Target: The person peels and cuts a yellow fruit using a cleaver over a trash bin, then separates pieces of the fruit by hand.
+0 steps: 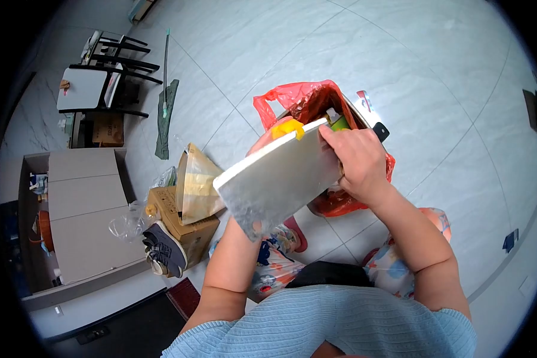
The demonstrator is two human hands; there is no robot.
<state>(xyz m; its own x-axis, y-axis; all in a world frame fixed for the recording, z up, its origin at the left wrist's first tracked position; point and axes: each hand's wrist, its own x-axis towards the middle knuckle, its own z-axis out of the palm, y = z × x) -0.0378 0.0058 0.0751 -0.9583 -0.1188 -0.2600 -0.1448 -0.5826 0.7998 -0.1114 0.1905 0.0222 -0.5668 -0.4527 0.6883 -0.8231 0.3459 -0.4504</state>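
In front of me I hold a flat rectangular grey package (283, 182) with a white edge, tilted, its lower corner wrapped in clear plastic. My left hand (261, 142) is mostly hidden behind it, with fingers showing near its upper edge. A small yellow piece (288, 129) lies over that edge by the left fingers; I cannot make out what it is. My right hand (359, 160) is closed on the package's right end, thumb on its face. Beneath the right hand, a red plastic bag (301, 94) lines a bin, with a green item (340, 124) inside.
On the left are a cardboard box (200, 241), a yellowish paper bag (197, 185) and dark shoes (166, 247). A grey cabinet (86, 215) stands further left. Chairs (119, 68) and a folded green umbrella-like item (166, 119) are at upper left. Pale tiles (435, 71) cover the floor.
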